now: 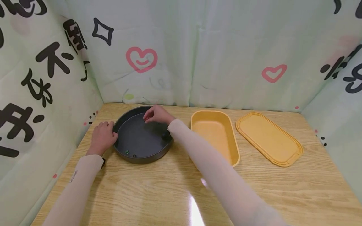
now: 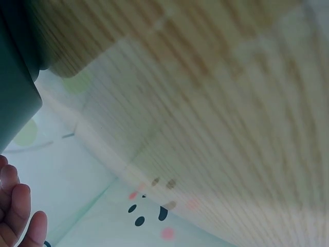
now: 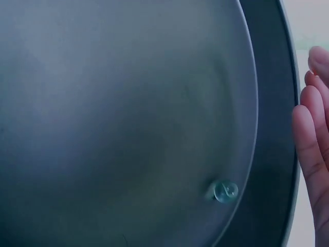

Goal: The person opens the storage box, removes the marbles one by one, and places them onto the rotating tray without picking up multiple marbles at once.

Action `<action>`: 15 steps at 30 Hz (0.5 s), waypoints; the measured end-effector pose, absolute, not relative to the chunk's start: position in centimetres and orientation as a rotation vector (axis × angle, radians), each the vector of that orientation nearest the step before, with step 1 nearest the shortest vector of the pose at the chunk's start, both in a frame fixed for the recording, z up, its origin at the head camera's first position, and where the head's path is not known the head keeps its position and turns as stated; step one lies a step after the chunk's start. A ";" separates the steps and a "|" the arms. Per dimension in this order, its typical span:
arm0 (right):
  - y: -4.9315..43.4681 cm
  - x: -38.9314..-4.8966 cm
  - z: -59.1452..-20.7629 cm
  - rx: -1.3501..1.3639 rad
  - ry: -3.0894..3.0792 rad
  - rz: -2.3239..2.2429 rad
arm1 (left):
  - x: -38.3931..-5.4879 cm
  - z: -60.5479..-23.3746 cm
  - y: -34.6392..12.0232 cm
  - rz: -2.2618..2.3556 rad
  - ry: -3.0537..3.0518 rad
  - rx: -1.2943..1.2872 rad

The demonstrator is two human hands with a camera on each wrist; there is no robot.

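Observation:
A round, dark grey pan (image 1: pixel 141 135) with a low wall sits on the left of the table. My left hand (image 1: pixel 102 137) grips its left rim, thumb at the edge; in the left wrist view its bent fingers (image 2: pixel 19 206) are close to the pan's outer wall (image 2: pixel 15 98). Over the far part of the pan is my right hand (image 1: pixel 158 115), its fingertips drawn together with the thumb; I cannot tell whether something is pinched there. Two small glass marbles, one green (image 1: pixel 127 152) and one dark (image 1: pixel 134 156), lie near the pan's front wall. The right wrist view shows a clear marble (image 3: pixel 226 191) beside the wall.
Right of the pan stands a yellow rectangular box (image 1: pixel 215 125), partly covered by my right forearm. Its matching yellow lid (image 1: pixel 268 138) lies flat farther right on the wooden table (image 1: pixel 135 194). Printed curtains (image 1: pixel 226 56) enclose the table's back and sides.

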State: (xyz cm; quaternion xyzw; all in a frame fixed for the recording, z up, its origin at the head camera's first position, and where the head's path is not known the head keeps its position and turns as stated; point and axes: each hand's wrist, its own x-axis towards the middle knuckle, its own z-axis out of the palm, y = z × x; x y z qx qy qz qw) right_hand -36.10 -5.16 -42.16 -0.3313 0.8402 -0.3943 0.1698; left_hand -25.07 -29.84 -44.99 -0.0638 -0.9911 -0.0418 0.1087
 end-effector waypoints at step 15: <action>-6.7 -35.7 -43.3 -1.008 2.355 -0.833 | -25.2 -45.2 -29.8 -0.149 -2.887 -0.174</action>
